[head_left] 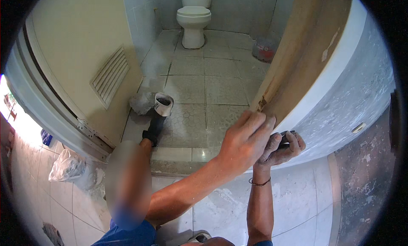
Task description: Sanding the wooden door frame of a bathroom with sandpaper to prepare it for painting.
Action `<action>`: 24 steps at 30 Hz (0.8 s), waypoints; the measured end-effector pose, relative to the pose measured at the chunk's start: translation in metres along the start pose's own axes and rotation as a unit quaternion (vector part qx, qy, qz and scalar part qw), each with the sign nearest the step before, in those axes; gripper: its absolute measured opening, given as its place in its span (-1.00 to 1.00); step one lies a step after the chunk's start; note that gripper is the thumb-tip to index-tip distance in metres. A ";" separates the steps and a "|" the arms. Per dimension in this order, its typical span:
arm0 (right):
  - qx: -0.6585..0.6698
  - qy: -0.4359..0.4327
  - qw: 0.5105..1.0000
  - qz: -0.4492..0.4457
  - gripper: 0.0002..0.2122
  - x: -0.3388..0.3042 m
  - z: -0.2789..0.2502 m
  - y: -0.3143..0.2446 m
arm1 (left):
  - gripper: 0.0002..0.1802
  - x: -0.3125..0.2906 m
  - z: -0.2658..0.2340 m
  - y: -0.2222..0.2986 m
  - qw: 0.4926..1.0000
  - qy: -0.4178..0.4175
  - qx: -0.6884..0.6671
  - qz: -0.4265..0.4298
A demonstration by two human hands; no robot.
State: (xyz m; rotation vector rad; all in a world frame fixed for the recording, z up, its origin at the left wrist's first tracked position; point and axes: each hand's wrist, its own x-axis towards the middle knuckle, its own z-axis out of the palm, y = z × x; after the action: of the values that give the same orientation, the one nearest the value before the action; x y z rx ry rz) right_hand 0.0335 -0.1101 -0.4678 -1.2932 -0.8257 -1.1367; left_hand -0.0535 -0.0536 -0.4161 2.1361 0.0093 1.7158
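Observation:
My left hand (pixel 248 133) is closed against the lower part of a brown wooden door frame (pixel 304 54), its fingers bent at the edge. Whatever it grips, if anything, is hidden. Just to the right and below, my right hand (pixel 284 149), dusty and with a dark band at the wrist, has its fingers curled beside the white edge strip (pixel 314 93) of the wall. A small dark shape shows between those fingers, too little of it to name. Right above my left hand, the frame has a chipped, dark patch (pixel 262 102).
Beyond a raised sill (pixel 170 154) lie a tiled floor, a toilet (pixel 194 27) and a clear tub (pixel 264 49). The cream door (pixel 80 46) with a vent stands open at left. A plastic bag (pixel 67 166) lies outside it. My leg in dark footwear (pixel 155 129) reaches past the sill.

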 end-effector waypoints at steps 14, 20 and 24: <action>-0.019 -0.011 1.000 -0.001 -0.77 0.000 -0.002 0.000 | -0.71 0.004 0.001 0.004 0.999 0.028 -0.020 -0.023; 0.002 -0.001 1.000 0.029 -0.77 -0.002 0.000 -0.002 | -0.73 -0.001 0.001 0.004 0.999 0.040 -0.034 -0.010; -0.031 -0.006 0.999 -0.015 -0.78 0.001 -0.002 -0.001 | -0.76 0.005 0.002 0.006 0.998 0.034 -0.021 -0.045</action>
State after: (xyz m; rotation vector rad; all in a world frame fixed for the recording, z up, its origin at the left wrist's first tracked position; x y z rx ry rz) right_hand 0.0327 -0.1123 -0.4672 -1.3425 -0.8263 -1.1873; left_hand -0.0521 -0.0586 -0.4098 2.0159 0.0871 1.7201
